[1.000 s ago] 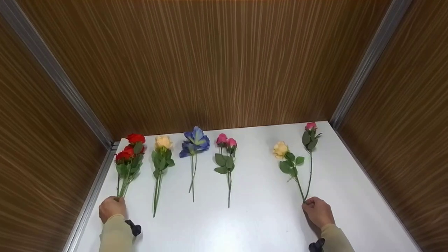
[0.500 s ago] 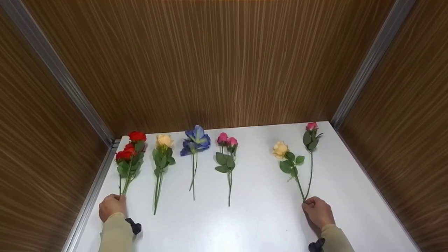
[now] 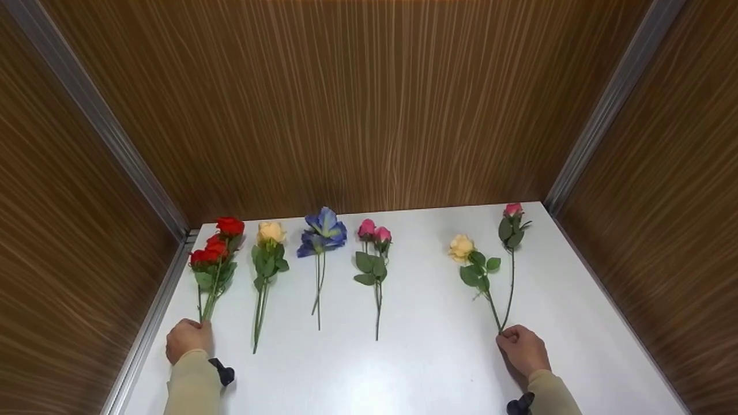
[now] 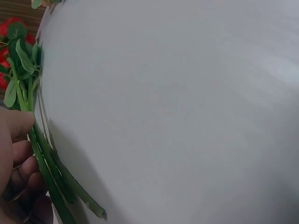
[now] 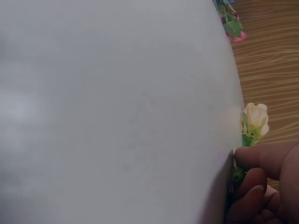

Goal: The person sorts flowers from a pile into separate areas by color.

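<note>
At the left side my left hand [image 3: 189,339] grips the green stems [image 4: 49,163] of a bunch of red roses [image 3: 217,249]; the left wrist view shows the thumb over the stems and the fingers curled beneath. My right hand [image 3: 524,349] pinches the lower stem ends of a yellow rose [image 3: 462,248] and a single pink rose [image 3: 513,210], whose stems spread apart in a V. In the right wrist view a cut stem end [image 5: 238,175] shows between thumb and fingers, with the yellow bloom [image 5: 256,122] beyond.
Between the hands, yellow roses [image 3: 270,233], blue flowers [image 3: 324,231] and pink roses [image 3: 375,231] lie in a row on the white table [image 3: 426,346]. Wood-grain panels [image 3: 369,104] with grey metal corner strips [image 3: 611,104] enclose the back and both sides.
The red rose bunch and the left hand have shifted slightly up and to the right, with the blooms moving a little apart. The right hand and its two roses stay nearly still.
</note>
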{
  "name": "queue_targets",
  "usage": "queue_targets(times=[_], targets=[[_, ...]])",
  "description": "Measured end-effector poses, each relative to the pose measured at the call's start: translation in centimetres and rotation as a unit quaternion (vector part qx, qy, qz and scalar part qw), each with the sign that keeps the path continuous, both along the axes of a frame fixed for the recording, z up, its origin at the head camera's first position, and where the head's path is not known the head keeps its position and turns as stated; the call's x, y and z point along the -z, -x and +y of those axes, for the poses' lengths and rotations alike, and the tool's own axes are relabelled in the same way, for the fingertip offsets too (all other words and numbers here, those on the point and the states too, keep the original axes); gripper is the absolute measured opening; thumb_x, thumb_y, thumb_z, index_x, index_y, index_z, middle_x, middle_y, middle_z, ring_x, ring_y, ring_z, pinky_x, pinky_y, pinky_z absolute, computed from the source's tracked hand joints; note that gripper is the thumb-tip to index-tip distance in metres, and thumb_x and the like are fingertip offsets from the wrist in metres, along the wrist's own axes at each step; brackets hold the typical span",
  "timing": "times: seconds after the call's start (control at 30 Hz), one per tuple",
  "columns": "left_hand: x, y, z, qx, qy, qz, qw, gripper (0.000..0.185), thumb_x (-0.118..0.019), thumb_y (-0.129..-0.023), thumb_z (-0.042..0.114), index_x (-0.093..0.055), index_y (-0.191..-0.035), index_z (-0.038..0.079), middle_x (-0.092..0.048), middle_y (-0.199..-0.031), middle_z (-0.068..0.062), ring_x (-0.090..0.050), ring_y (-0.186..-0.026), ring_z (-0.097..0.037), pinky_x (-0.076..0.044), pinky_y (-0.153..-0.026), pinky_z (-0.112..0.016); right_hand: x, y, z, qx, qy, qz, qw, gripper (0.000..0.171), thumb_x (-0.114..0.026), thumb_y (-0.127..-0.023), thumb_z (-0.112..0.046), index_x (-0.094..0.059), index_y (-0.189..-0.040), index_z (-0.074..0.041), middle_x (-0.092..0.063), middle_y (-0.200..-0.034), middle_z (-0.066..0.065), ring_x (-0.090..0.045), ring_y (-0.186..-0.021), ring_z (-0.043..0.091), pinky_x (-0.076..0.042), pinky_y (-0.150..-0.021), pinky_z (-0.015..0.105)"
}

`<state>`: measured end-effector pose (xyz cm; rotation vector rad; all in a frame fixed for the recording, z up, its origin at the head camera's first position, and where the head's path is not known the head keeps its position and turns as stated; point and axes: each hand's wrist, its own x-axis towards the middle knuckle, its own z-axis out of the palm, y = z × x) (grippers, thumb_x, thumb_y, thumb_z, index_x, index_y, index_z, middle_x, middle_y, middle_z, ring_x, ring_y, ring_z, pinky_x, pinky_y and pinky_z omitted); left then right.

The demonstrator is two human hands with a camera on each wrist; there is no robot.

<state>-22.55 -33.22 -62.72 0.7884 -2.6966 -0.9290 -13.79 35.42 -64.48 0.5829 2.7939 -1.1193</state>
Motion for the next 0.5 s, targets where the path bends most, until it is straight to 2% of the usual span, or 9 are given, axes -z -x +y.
queue_targets(times=[0.3,0.5], targets=[[0.5,0.04,-0.03,0.0,0.0,-0.009,1.0,0.036,-0.059,-0.09,0.031,-0.061,-0.099,-0.004,-0.063,-0.095,-0.026,-0.058,-0.09,-0.045,-0.043,-0.071,-0.052,-0.22,0.1,0.01,0.003,0.011,-0.007,1.0,0.026,-0.065,-0.09,-0.025,-0.062,-0.1,-0.001,-0.059,-0.085,0.006,-0.055,-0.08,0.021,-0.044,-0.07,0.038],[0.58,0.09,0.04,0.016,-0.008,-0.006,0.9998,0.031,-0.059,-0.091,0.026,-0.063,-0.093,-0.004,-0.066,-0.087,-0.023,-0.061,-0.083,-0.044,-0.044,-0.067,-0.051,-0.3,0.14,-0.01,0.007,0.013,-0.009,1.0,0.026,-0.065,-0.089,-0.024,-0.062,-0.1,-0.001,-0.06,-0.085,0.006,-0.056,-0.08,0.021,-0.045,-0.072,0.04]])
